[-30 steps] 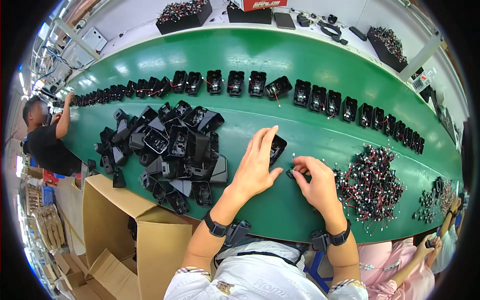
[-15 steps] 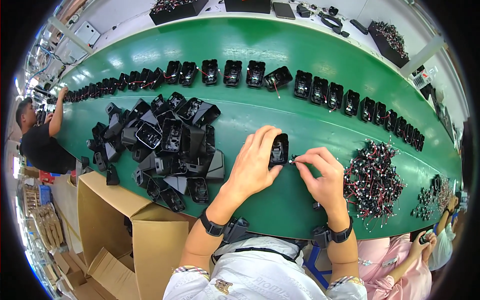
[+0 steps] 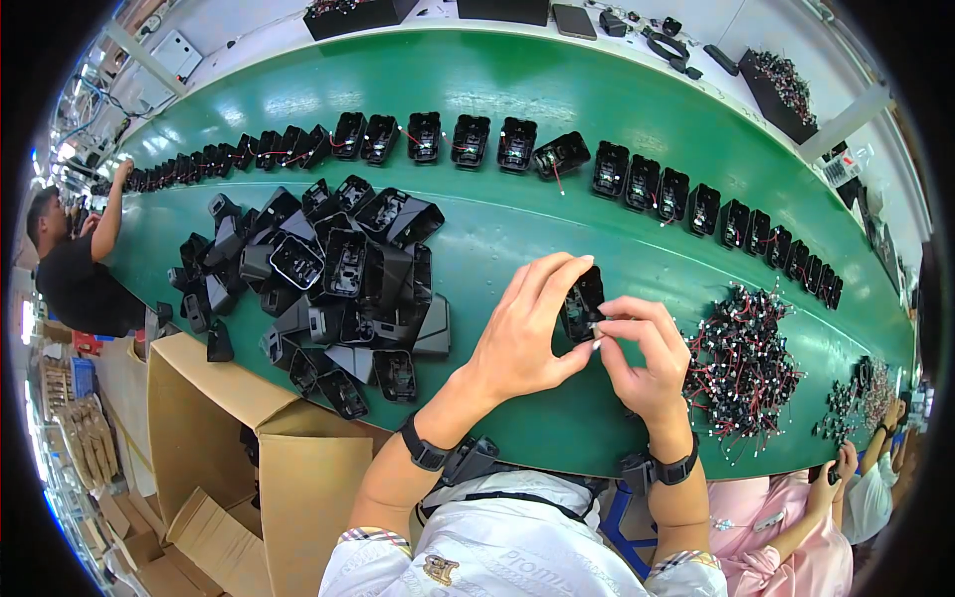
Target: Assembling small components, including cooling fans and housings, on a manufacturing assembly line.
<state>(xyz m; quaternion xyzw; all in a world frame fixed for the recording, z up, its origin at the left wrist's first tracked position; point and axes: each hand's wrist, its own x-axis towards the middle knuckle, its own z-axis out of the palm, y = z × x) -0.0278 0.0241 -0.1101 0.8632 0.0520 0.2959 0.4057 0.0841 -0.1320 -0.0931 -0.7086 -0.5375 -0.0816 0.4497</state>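
Note:
My left hand [image 3: 527, 328] grips a black plastic housing [image 3: 583, 295] between fingers and thumb, its open side facing up. My right hand [image 3: 647, 353] is closed in a pinch at the housing's near right edge. A small wired part [image 3: 597, 343] shows pale at its fingertips; most of it is hidden by the fingers. To the right lies a heap of small black parts with red and black wires [image 3: 746, 373]. Left of my hands, a big pile of black housings [image 3: 343, 264] covers the green table [image 3: 497, 428].
A curved row of black housings [image 3: 471, 139], several with red wires, runs along the table's far side. An open cardboard box [image 3: 313, 497] stands at the front left. One person [image 3: 85, 269] works at the far left. Another in pink [image 3: 786, 527] sits at the right.
My left hand has shifted right with the housing, which is now tilted. My right fingertips, apart from it before, have come up against its edge with the small wired part.

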